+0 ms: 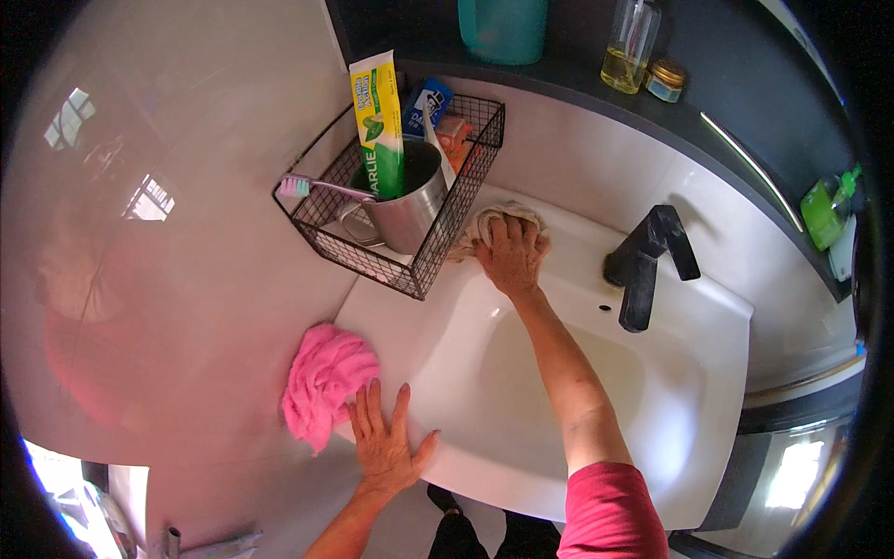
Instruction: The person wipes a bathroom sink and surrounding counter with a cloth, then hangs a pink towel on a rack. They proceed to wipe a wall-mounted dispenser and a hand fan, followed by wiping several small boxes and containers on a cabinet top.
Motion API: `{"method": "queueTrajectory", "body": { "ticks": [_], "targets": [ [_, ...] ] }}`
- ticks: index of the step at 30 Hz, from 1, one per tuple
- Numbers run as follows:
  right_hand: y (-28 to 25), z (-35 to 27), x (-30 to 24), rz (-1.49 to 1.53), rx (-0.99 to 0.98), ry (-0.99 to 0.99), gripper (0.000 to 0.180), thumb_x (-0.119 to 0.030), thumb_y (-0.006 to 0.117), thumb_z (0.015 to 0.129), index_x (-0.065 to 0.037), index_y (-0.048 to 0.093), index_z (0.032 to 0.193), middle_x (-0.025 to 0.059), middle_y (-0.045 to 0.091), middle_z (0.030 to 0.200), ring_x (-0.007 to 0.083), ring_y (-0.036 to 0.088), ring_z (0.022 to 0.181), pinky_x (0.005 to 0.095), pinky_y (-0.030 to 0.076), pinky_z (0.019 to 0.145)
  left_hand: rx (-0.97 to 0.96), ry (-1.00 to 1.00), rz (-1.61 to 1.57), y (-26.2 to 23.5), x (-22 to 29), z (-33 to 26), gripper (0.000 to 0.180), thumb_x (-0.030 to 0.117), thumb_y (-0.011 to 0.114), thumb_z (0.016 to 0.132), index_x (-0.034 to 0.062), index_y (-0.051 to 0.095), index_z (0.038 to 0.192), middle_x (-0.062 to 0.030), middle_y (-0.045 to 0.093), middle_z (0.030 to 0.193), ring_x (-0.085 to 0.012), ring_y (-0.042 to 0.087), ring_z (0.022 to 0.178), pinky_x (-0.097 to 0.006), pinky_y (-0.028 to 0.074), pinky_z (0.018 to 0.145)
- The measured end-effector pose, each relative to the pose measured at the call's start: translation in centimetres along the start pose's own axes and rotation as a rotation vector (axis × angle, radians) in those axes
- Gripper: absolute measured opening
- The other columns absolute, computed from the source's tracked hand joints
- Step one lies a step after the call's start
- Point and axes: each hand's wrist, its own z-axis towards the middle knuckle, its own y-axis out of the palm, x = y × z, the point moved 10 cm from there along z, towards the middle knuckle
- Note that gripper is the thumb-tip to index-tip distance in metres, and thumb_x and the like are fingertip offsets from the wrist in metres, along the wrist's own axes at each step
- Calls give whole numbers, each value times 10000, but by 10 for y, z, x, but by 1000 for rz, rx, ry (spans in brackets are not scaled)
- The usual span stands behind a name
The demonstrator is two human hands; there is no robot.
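Observation:
My right hand (513, 256) presses a bunched beige cloth (507, 212) onto the back left corner of the white sink (438, 326), its fingers curled over the fabric. At the sink's front left edge my left hand (385, 445) lies flat with the fingers spread. Beside its fingertips a crumpled pink cloth (326, 380) rests on the left rim. Just left of the beige cloth stands a black wire basket (419, 270). In it are a steel mug (410, 219), a yellow and green toothpaste tube (377, 126) and a toothbrush (326, 187) lying across the mug.
A black faucet (643, 265) rises from the sink's back ledge. Above it runs a dark shelf (568, 70) with a teal container (503, 28), a glass bottle (629, 51), a small jar (665, 81) and a green pump bottle (827, 212). A glossy wall stands at the left.

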Motion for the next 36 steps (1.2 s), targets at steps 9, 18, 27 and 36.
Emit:
{"method": "queueTrajectory", "body": {
  "ticks": [9,18,27,36],
  "targets": [
    [-11,-69,-79,430,-87,49,378,-151,660,713,-58,522,1051,134,504,1154,371,380,1146,536,284,962,172,81,-78,-12,5,-6,816,558,545,794,105,243,1402,-283,189,1402,-492,184,1275,-592,153,1029],
    [-82,-141,-158,696,-396,-451,304,-85,646,708,-43,510,976,110,512,1123,318,432,1131,436,406,887,253,191,-173,-12,3,-14,902,579,518,795,9,177,1404,-276,155,1433,-463,140,1317,-543,101,1066],
    [-99,-114,-85,1110,-656,285,288,-111,594,800,-54,400,1004,118,567,905,241,596,857,369,493,718,327,55,-202,-19,-3,-6,829,546,544,788,7,282,1362,-263,258,1382,-456,217,1271,-532,162,1048],
    [-97,12,-72,1387,279,430,227,-41,501,866,-41,364,1047,86,512,874,134,512,748,273,454,610,286,13,-106,-17,-1,0,630,501,593,775,17,506,1168,-262,315,1337,-442,299,1208,-554,222,1007]
  ]
}}
